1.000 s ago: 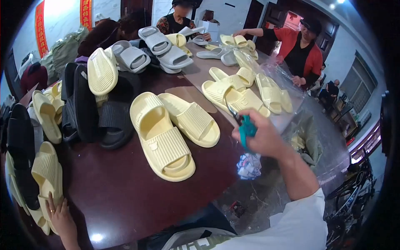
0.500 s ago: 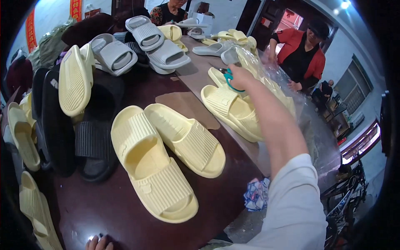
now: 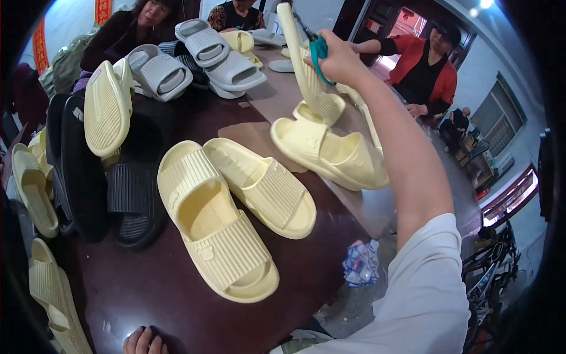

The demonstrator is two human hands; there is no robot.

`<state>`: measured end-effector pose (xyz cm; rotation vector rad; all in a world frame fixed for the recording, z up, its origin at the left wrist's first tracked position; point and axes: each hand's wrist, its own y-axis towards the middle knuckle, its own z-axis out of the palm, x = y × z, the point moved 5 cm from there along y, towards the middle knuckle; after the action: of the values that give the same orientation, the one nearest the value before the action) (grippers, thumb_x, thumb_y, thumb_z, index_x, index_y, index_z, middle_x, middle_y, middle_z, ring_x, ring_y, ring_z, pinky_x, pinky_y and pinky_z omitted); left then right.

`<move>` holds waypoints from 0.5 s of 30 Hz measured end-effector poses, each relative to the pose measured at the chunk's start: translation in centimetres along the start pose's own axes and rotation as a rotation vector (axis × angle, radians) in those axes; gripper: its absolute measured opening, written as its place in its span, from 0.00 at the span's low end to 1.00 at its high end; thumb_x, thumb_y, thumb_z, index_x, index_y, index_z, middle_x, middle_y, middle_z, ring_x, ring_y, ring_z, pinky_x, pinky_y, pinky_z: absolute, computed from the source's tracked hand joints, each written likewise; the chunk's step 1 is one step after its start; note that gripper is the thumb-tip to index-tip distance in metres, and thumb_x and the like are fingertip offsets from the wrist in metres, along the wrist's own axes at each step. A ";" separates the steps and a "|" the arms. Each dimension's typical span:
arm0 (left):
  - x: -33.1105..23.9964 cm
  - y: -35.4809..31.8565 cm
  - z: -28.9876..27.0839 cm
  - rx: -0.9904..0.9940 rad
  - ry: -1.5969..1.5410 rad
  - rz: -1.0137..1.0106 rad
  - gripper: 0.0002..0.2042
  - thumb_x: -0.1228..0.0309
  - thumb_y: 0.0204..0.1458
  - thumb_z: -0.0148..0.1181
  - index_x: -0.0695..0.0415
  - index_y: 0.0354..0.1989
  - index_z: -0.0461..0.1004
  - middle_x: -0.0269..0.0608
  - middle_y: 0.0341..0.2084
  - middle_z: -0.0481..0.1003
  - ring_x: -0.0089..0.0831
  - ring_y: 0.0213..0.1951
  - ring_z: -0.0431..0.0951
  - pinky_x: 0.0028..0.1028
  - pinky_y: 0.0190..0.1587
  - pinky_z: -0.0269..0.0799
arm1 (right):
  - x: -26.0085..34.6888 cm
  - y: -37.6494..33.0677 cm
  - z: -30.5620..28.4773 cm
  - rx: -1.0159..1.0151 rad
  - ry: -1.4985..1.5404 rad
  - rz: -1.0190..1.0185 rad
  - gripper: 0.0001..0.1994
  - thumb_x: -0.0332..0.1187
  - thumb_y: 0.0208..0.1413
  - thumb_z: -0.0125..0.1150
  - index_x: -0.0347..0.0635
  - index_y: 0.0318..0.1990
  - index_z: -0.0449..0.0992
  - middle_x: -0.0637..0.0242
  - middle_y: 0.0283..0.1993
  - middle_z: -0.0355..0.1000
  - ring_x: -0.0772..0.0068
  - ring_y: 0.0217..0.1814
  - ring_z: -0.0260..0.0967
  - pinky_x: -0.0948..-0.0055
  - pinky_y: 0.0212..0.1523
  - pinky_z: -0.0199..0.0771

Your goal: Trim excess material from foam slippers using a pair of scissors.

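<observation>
A dark brown table point(image 3: 147, 295) is filling the middle of the frame, and pale yellow, grey and black slides are being kept on it in loose heaps.

At the centre a pair point(image 3: 236, 212) of yellow slides is lying sole down, side by side and touching.

Right of centre another yellow slide point(image 3: 330, 154) is resting flat. Behind it, at the upper middle, an upright slide point(image 3: 306, 71) is being gripped by the right hand point(image 3: 339, 56), which is closed around it together with teal scissors point(image 3: 318, 50).

The slide is judged light, springy foam, bendable yet not fragile; its ribbed sole should not be slipping. The strap arch or the heel edge is judged the best hold.

At the lower edge only the left hand's fingertips point(image 3: 144, 342) are being shown on the table rim; how far it is open cannot be told.
</observation>
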<state>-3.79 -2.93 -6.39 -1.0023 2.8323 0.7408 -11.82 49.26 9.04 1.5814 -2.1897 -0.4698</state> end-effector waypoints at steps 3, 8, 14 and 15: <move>-0.7 -0.1 -0.5 -0.026 0.012 0.013 0.07 0.73 0.49 0.53 0.61 0.35 0.74 0.46 0.38 0.73 0.45 0.42 0.72 0.39 0.43 0.67 | 1.6 -0.9 -2.3 -0.029 0.233 0.015 0.18 0.33 0.45 0.58 0.39 0.43 0.62 0.54 0.32 0.69 0.58 0.37 0.69 0.64 0.36 0.65; -1.1 -0.9 -0.6 -0.056 -0.012 0.058 0.08 0.73 0.49 0.53 0.61 0.36 0.73 0.46 0.39 0.73 0.43 0.43 0.72 0.38 0.45 0.65 | 2.0 -2.1 0.8 -0.117 0.248 -0.049 0.20 0.34 0.45 0.59 0.38 0.45 0.63 0.54 0.35 0.70 0.63 0.40 0.69 0.68 0.38 0.66; -1.1 -1.6 -1.2 -0.072 -0.022 0.062 0.08 0.73 0.49 0.53 0.61 0.36 0.73 0.46 0.40 0.73 0.42 0.44 0.71 0.38 0.47 0.64 | 2.3 -7.3 4.1 0.684 -0.327 0.080 0.19 0.34 0.40 0.61 0.38 0.42 0.68 0.50 0.39 0.70 0.52 0.42 0.68 0.61 0.40 0.68; -1.1 -1.7 -1.2 -0.067 -0.008 0.057 0.08 0.73 0.49 0.53 0.61 0.36 0.73 0.45 0.40 0.73 0.41 0.44 0.71 0.37 0.47 0.64 | 2.5 -9.0 4.3 0.875 -0.321 0.166 0.17 0.33 0.40 0.60 0.38 0.40 0.68 0.49 0.40 0.70 0.51 0.43 0.68 0.60 0.40 0.68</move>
<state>-1.78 -3.98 -5.77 -0.9286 2.8578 0.8478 -7.30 44.31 1.20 1.7604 -2.9789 0.3846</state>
